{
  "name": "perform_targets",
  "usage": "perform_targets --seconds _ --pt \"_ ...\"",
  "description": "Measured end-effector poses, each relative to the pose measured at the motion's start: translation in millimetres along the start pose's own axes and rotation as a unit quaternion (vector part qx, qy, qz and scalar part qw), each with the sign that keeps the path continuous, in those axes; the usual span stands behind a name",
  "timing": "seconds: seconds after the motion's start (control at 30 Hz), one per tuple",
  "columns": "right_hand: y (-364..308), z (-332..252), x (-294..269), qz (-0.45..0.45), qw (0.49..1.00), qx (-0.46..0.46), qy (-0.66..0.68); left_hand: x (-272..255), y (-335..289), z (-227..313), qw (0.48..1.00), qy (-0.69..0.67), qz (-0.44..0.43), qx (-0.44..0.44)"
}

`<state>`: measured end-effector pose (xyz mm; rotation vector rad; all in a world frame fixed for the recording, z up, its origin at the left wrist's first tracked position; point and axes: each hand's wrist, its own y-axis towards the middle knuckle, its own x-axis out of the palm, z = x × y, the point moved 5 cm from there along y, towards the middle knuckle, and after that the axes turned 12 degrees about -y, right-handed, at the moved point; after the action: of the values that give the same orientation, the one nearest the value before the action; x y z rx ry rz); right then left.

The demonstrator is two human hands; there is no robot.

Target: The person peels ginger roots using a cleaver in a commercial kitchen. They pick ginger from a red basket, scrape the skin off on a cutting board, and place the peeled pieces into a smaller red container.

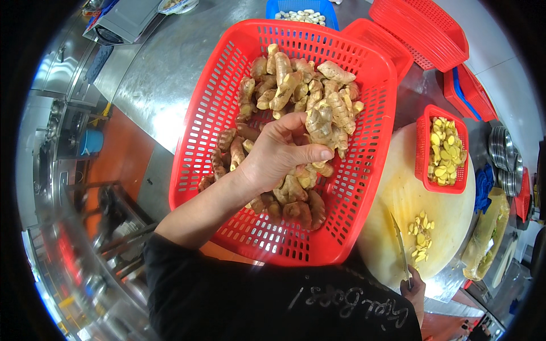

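Observation:
My left hand [278, 150] pinches a knobbly piece of ginger root [320, 123] between thumb and fingers, above a large red perforated basket [364, 187]. More unpeeled ginger [284, 85] is heaped in that basket, partly hidden under my hand and forearm. At the lower right, my right hand [415, 291] is closed round the handle of a knife [400, 241]. Its blade lies over a round, pale chopping board [381, 221]. Beside the blade is a small pile of sliced ginger [421, 236]. A small red basket [421, 153] on the board's far part holds more yellow slices [446, 150].
Stacked red baskets [421, 28] stand at the far right, and a blue basket [335, 12] of white cloves or beans at the back. Right of the board are stacked metal dishes [502, 150] and a blue cloth [483, 186]. The steel table's left edge drops to an orange floor [128, 153].

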<state>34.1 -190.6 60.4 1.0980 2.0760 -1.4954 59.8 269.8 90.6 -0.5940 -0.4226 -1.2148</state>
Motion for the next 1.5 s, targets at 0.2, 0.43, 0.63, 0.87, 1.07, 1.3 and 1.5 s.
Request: perform_targets --seconds 0.2,0.43,0.63,0.87,1.07,1.3,1.5 --pt "-0.5 -5.5 -2.3 -0.007 1.0 0.005 -0.024 -12.2 3.6 -8.4 0.998 0.058 -0.008 0.036" --pt "-0.5 -3.0 -0.9 -0.004 1.0 0.009 -0.001 -10.4 3.1 -3.8 0.987 0.131 0.022 0.09" --pt "2.3 6.2 0.7 0.003 1.0 -0.005 -0.004 -9.4 1.1 2.0 0.971 0.205 0.057 0.107" --pt "1.1 -4.6 -1.5 0.005 1.0 -0.005 -0.012 -11.1 -0.7 6.0 0.936 0.286 0.076 0.189" --pt "1.3 -4.3 -1.1 0.008 1.0 0.002 -0.02 -2.0 -8.7 13.8 0.898 0.353 0.07 0.254" --pt "-0.6 -8.2 -2.0 0.017 0.999 -0.009 -0.047 0.6 -11.0 14.0 0.881 0.351 0.05 0.314" --pt "2.4 3.4 0.4 0.037 0.998 -0.033 -0.033 -53.6 6.4 -15.1 0.928 -0.314 0.157 -0.124"
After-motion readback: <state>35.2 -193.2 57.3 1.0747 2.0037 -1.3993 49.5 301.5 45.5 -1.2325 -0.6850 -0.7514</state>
